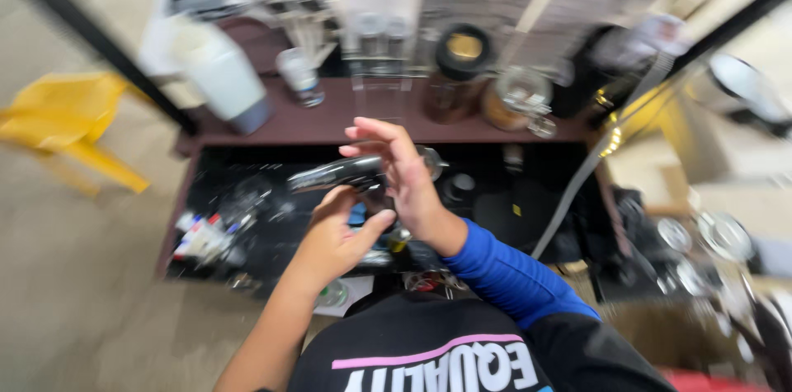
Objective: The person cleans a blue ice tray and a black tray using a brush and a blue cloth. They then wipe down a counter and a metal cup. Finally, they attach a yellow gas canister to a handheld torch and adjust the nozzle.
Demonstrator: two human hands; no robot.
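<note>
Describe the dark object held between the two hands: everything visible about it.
The dark object is long, black and glossy, tapering toward its left end; motion blur hides its details and exact kind. It lies roughly level above the black tray. The right hand covers its right end, fingers spread, and the left hand reaches up beneath it, fingertips at its underside.

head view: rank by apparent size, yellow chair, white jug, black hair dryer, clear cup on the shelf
1. yellow chair, though partly cut off at the frame edge
2. white jug
3. black hair dryer, close to the jug; nearer the camera and partly hidden by the hands, so unsure
4. clear cup
</note>
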